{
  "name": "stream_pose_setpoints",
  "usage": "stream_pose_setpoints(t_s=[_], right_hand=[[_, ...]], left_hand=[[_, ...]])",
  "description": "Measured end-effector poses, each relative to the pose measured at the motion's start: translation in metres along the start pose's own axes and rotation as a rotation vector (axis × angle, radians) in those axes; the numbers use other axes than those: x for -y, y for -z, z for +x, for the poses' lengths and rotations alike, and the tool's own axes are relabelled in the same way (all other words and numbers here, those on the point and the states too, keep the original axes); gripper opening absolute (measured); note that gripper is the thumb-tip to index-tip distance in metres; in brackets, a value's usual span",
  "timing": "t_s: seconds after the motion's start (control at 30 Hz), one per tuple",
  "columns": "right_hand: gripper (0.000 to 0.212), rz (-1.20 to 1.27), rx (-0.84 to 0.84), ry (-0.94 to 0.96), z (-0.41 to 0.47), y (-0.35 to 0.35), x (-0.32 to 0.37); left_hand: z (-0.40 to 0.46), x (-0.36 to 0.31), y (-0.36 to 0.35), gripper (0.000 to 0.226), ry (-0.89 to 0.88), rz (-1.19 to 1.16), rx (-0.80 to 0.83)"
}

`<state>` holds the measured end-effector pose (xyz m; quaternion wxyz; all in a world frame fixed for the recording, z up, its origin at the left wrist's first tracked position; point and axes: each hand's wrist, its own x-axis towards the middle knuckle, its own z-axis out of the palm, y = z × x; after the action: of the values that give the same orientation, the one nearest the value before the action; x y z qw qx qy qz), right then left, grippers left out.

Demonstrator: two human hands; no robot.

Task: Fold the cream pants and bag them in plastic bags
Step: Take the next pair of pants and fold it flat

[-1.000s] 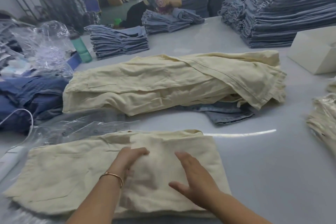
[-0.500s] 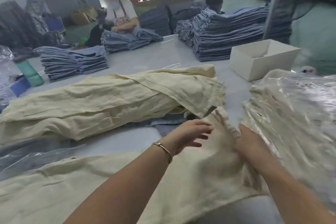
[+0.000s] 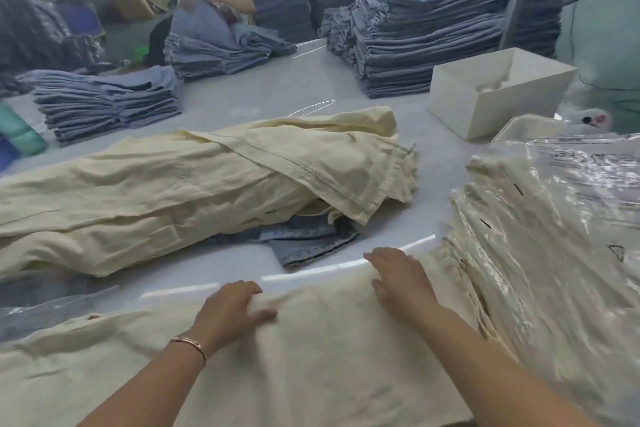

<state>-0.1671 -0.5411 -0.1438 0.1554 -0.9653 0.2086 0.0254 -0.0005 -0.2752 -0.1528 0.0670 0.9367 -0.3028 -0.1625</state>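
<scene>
On the table (image 3: 311,94), the cream pants (image 3: 311,350) lie flat at the near edge, cut off by the frame. The left hand (image 3: 230,310) grips their far fold, fingers curled and blurred; the right hand (image 3: 401,279) lies flat on them, fingers straight. Behind sits a heap of cream pants (image 3: 194,191) over denim (image 3: 308,239). At right, bagged pants (image 3: 554,236) stack in plastic; a white box (image 3: 498,90) holds something indistinct.
</scene>
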Motion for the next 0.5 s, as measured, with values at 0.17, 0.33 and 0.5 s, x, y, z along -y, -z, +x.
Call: stream_pose_setpoints(t_s=[0.17, 0.33, 0.5], right_hand=[[0.031, -0.06, 0.156, -0.005, 0.039, -0.005, 0.001], [0.02, 0.073, 0.115, 0.11, 0.038, 0.029, 0.002], [0.025, -0.049, 0.404, 0.182, 0.0, 0.049, 0.004]], left_hand=[[0.001, 0.023, 0.01, 0.032, 0.053, -0.434, 0.059], [0.0, 0.028, 0.028, 0.045, -0.15, -0.263, -0.024], [-0.033, 0.024, 0.02, 0.036, -0.65, 0.094, -0.254]])
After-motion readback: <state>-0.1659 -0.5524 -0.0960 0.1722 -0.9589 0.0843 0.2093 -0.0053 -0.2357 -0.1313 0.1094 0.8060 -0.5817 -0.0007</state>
